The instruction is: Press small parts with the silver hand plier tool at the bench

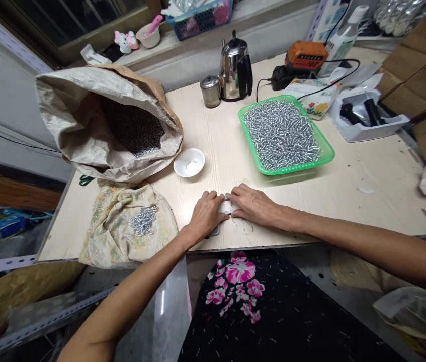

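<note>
Near the front edge of the table, my left hand [205, 213] and my right hand [253, 205] close on opposite ends of a small flat, pale metallic-looking piece [228, 206]. Fingers cover much of it, so its exact kind is hidden. A grey edge of something [216, 231] shows under my left hand. Just beyond sits a white bowl [189, 163] with a few small pins in it. To the left, a pile of small silvery metal pins [144, 221] rests on a patterned cloth [110, 236]. A green tray [291, 169] heaped with similar pins stands to the right.
A large open sack [69, 115] with dark metal pieces inside leans at the left. At the back are a metal kettle [234, 70], a small lidded canister [210, 91] and an orange battery [305, 55] with cables. A white tray [371, 131] stands at right.
</note>
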{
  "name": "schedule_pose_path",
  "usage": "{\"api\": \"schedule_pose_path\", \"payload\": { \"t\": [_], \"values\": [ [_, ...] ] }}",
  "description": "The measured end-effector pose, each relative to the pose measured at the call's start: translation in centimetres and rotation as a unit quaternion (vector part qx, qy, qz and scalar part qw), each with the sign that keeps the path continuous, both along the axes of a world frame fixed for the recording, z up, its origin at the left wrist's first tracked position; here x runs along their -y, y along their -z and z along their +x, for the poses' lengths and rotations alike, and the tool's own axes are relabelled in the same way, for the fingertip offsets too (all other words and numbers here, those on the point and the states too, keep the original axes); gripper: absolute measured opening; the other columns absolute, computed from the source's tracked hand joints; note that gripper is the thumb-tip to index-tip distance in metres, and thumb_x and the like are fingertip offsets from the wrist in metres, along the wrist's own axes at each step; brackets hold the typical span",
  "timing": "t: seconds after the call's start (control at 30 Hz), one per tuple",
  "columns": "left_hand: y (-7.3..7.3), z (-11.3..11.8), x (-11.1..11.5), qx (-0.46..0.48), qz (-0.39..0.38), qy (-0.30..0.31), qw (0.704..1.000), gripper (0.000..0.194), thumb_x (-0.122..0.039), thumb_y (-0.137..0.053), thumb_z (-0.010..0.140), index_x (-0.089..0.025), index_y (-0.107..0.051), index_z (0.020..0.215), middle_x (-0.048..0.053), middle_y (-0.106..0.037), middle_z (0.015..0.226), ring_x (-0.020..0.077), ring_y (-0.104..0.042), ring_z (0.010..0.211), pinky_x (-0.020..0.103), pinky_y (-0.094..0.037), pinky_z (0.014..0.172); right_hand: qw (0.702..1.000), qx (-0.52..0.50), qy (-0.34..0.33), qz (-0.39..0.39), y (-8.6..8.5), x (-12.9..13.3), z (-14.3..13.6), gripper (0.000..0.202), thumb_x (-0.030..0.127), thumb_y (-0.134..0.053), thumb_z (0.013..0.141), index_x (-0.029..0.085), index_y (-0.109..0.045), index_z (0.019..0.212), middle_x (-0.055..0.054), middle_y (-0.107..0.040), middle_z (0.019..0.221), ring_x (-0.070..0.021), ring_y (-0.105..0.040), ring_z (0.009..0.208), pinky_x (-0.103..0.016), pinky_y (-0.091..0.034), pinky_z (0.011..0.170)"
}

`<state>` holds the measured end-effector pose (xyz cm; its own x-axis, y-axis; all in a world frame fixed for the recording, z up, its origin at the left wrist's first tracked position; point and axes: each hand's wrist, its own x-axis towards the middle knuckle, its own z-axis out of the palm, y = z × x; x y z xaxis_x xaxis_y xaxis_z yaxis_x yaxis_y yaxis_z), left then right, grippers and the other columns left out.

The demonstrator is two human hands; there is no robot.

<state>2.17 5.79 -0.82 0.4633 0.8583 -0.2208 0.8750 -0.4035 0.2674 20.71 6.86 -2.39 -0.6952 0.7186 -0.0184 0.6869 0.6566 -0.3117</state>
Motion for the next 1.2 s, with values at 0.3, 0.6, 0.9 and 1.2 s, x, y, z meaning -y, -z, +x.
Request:
{"api": "schedule_pose_path", "payload": {
  "t": [0.3, 0.6, 0.9, 1.2],
  "values": [
    [-1.8, -7.9, 3.7, 0.097, 0.089, -0.218, 0.967, 0.017, -0.024, -0.058, 0.089, -0.018, -0.073, 0.089, 0.006, -0.068, 0.088, 0.0215, -0.062, 0.089, 0.035, -0.047, 0.084, 0.979, -0.101, -0.110, 0.137, -0.2, 3.0, -2.4, 0.019, 0.018, -0.049, 0.097, 0.014, -0.062, 0.110, -0.012, -0.061, 0.109, -0.0256, -0.049, 0.108, -0.040, -0.042, 0.089],
    [-0.5, -9.6, 7.9, 0.082, 0.100, -0.284, 0.950, 0.018, -0.021, -0.055, 0.090, -0.018, -0.073, 0.087, 0.005, -0.068, 0.083, 0.0189, -0.062, 0.083, 0.030, -0.046, 0.077, 0.949, -0.009, -0.290, 0.121, 1.6, 1.7, -9.5, 0.017, 0.009, -0.048, 0.094, 0.013, -0.062, 0.086, -0.008, -0.058, 0.089, -0.0204, -0.049, 0.086, -0.033, -0.039, 0.071],
    [-0.2, -15.9, 6.8, -0.044, 0.218, -0.310, 0.925, 0.026, -0.023, -0.045, 0.095, -0.016, -0.070, 0.099, 0.009, -0.065, 0.095, 0.0233, -0.057, 0.095, 0.035, -0.046, 0.085, 0.951, -0.260, -0.163, -0.045, 0.5, -1.8, -9.4, 0.014, 0.018, -0.042, 0.098, 0.016, -0.056, 0.100, -0.005, -0.061, 0.091, -0.0156, -0.055, 0.078, -0.028, -0.044, 0.071],
    [0.9, -16.8, 3.6, -0.176, 0.180, -0.184, 0.950, 0.021, -0.015, -0.047, 0.091, -0.018, -0.067, 0.088, 0.011, -0.062, 0.095, 0.0264, -0.051, 0.096, 0.037, -0.044, 0.079, 0.966, -0.257, 0.023, 0.024, -1.9, -10.4, -11.1, 0.022, 0.017, -0.051, 0.094, 0.014, -0.068, 0.107, -0.010, -0.066, 0.101, -0.0189, -0.061, 0.094, -0.031, -0.045, 0.085]
  ]
}}
